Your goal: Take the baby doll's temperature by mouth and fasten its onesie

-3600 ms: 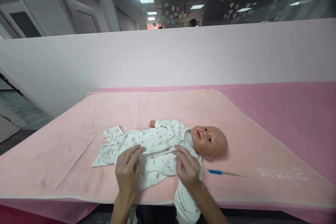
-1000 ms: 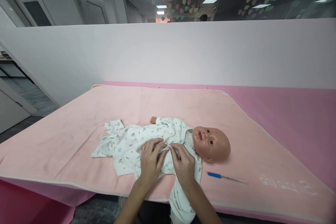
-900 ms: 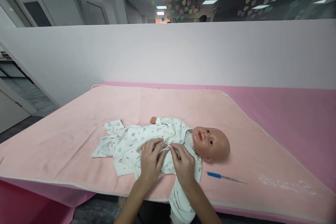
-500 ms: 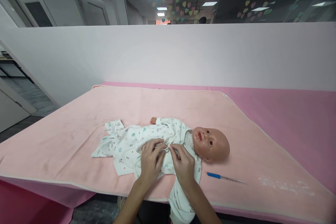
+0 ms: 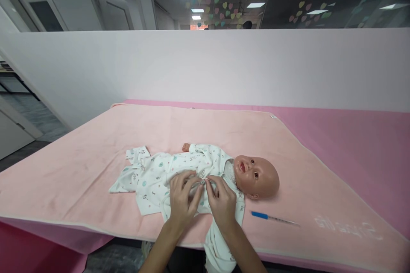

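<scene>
A baby doll (image 5: pixel 257 176) lies on its back, head to the right, dressed in a white baby outfit (image 5: pixel 156 175) with a small print. Over the chest, the fingertips of my left hand (image 5: pixel 183 198) pinch a thin white tie of the outfit. My right hand (image 5: pixel 222 201) pinches the tie from the other side, thumb and index finger close to the left fingertips. The tie is small and mostly hidden by fingers. Below my right wrist, a white sleeve (image 5: pixel 219 249) hangs over the table's near edge. A small doll hand shows at the far sleeve.
A thermometer-like stick with a blue end (image 5: pixel 260 215) lies right of my right hand. The doll rests on a peach blanket (image 5: pixel 80 149) over a pink surface (image 5: pixel 361 149). A white half wall (image 5: pixel 224 68) stands behind, with dark glass above.
Both hands stay at the chest, with the fingertips shifting slightly around the tie. My left thumb has moved a little. The whole view has drifted slightly.
</scene>
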